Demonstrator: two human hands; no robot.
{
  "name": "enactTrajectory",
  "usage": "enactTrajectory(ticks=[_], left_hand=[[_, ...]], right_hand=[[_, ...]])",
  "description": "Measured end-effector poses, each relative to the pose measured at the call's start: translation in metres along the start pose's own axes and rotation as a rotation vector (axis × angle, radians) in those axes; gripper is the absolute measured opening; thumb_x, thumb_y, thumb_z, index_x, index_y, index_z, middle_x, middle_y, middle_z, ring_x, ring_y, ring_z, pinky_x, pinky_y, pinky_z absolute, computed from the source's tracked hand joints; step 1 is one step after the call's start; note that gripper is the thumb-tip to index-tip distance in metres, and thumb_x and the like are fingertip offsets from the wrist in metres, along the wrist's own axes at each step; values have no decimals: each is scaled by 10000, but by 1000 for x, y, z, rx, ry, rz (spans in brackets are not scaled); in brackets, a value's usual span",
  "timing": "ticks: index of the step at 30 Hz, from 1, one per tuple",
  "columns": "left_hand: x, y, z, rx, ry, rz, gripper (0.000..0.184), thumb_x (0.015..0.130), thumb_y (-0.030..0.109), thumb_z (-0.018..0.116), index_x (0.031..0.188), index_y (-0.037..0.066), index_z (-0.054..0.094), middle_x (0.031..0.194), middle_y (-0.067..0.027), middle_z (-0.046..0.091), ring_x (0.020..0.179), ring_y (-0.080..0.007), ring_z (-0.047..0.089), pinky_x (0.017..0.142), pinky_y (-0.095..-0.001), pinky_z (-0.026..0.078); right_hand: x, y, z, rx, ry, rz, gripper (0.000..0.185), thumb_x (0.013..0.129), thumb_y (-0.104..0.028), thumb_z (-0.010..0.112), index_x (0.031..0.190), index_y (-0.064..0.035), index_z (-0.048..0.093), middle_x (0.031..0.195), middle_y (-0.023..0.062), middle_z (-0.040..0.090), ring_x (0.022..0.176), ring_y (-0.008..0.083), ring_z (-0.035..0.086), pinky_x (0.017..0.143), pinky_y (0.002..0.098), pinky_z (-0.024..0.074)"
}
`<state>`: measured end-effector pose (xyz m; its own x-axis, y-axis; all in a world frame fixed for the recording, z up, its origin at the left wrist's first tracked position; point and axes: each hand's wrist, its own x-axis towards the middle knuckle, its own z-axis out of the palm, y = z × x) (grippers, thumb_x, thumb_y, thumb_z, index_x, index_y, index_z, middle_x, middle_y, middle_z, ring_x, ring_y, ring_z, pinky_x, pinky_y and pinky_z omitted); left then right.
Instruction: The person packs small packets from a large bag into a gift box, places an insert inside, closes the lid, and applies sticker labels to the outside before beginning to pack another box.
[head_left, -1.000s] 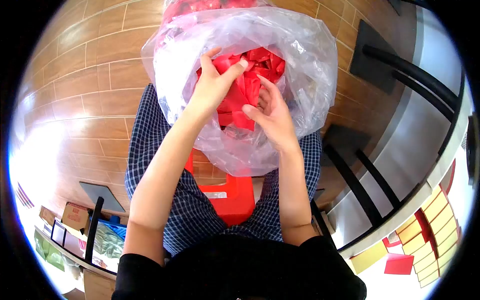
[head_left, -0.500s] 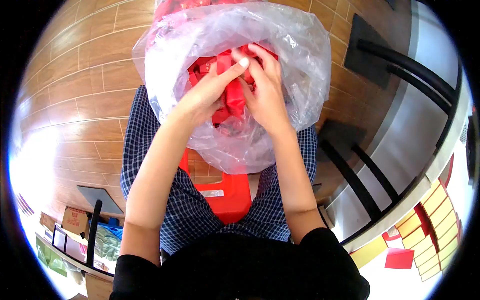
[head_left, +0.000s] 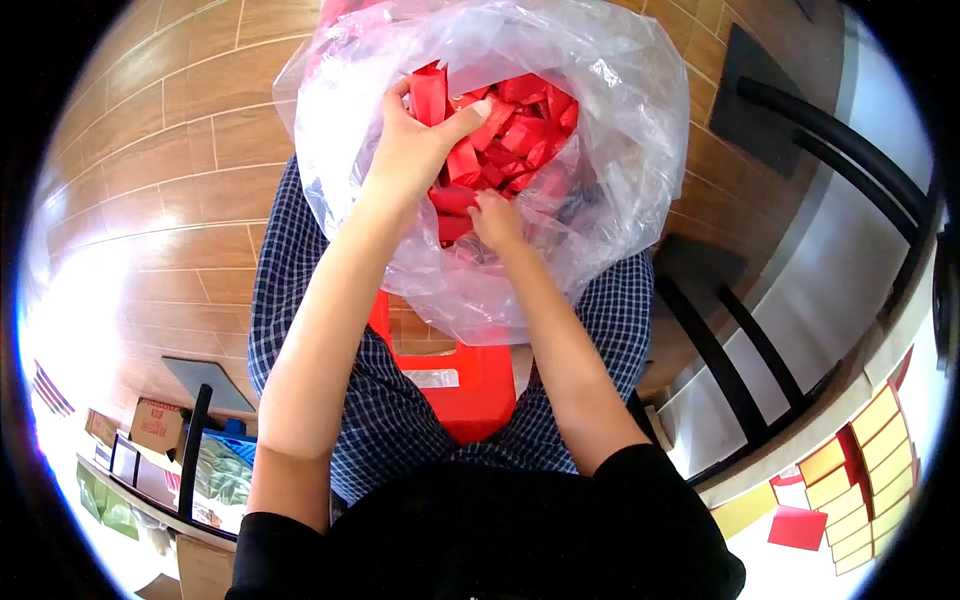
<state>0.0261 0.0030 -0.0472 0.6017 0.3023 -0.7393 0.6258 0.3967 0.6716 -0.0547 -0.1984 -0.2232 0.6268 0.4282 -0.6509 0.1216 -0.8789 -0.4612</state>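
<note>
A large clear plastic bag (head_left: 625, 190) stands open between my knees, full of loose shiny red strips (head_left: 525, 135). Inside the bag's left part, my left hand (head_left: 408, 145) has its fingers curled around an upright red strip (head_left: 429, 95), with the thumb stretched out to the right over the pile. Lower down, my right hand (head_left: 496, 222) is closed, its fingertips pinching the end of another red strip (head_left: 455, 200) at the near edge of the pile. Some fingers of both hands are hidden.
A red plastic stool (head_left: 465, 390) is below the bag, between my legs. Black metal table legs (head_left: 710, 360) stand to the right. A table at lower right carries yellow-and-red stacks (head_left: 850, 500). Cardboard boxes (head_left: 157, 430) are at lower left. The floor (head_left: 180, 180) is wood-look tile.
My hands were together over the middle of the pile. The left has moved left and up with a red strip; the right has come down toward me and closed on another strip.
</note>
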Motion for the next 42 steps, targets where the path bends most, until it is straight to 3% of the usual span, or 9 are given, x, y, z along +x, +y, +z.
enactTrajectory(ticks=[6,13,18,20,22,26,36,37,42], left_hand=[[-1,-4,1,3,-15,0,844,753,329,807,1318,-41,301,1170,-142,533,1076,-206,544,953,-326,435],[-1,-3,3,44,-86,139,851,743,354,814,1341,-8,328,1200,-129,527,1101,-213,534,965,-327,422],[6,15,-16,-183,-110,65,399,833,282,735,1086,32,553,981,-54,622,866,-128,602,773,-278,492],[5,18,-12,-190,-63,99,383,838,285,730,1075,34,565,968,-49,618,859,-127,600,767,-276,491],[7,18,-14,-190,-52,106,401,837,286,730,1096,34,557,975,-49,617,858,-130,599,773,-275,489],[2,26,-13,-212,-23,100,450,834,297,732,1143,42,527,1045,-57,591,964,-141,563,863,-297,457],[-8,28,0,-128,-173,94,577,847,365,713,1268,67,455,1135,-53,563,1048,-147,547,921,-304,437],[-7,27,1,-60,-193,127,605,840,376,717,1279,62,443,1140,-50,558,1053,-149,539,927,-307,433],[-44,35,11,38,-449,252,775,779,392,770,1319,3,373,1199,-118,539,1084,-194,546,938,-335,448]], right_hand=[[-34,-53,-112,292,423,167,282,905,-137,539,1151,-2,562,1087,249,615,947,447,602,818,486,484],[-48,-105,-150,452,468,-408,488,949,-185,484,1401,-20,408,1095,214,582,955,330,595,874,394,466],[7,-78,-93,1198,259,181,499,952,-357,503,1272,25,519,979,108,602,897,227,568,857,354,455],[62,-18,3,821,143,471,401,939,-343,528,1225,-64,557,1068,86,610,894,182,584,764,313,493],[67,-42,21,1036,175,549,618,789,-394,724,1202,32,549,1148,193,629,1075,304,596,924,383,453],[92,-29,80,833,107,345,489,754,-328,758,1070,14,609,1007,219,663,959,348,636,867,405,489],[-31,-34,-139,333,607,-61,110,819,-14,569,919,-52,597,868,169,657,805,339,648,695,402,502],[-45,-29,-152,409,632,-93,58,848,18,548,873,-18,586,813,63,624,755,137,585,729,265,477],[-129,-53,-200,718,644,-116,175,895,82,418,813,-37,517,811,34,572,781,101,521,745,235,430]])
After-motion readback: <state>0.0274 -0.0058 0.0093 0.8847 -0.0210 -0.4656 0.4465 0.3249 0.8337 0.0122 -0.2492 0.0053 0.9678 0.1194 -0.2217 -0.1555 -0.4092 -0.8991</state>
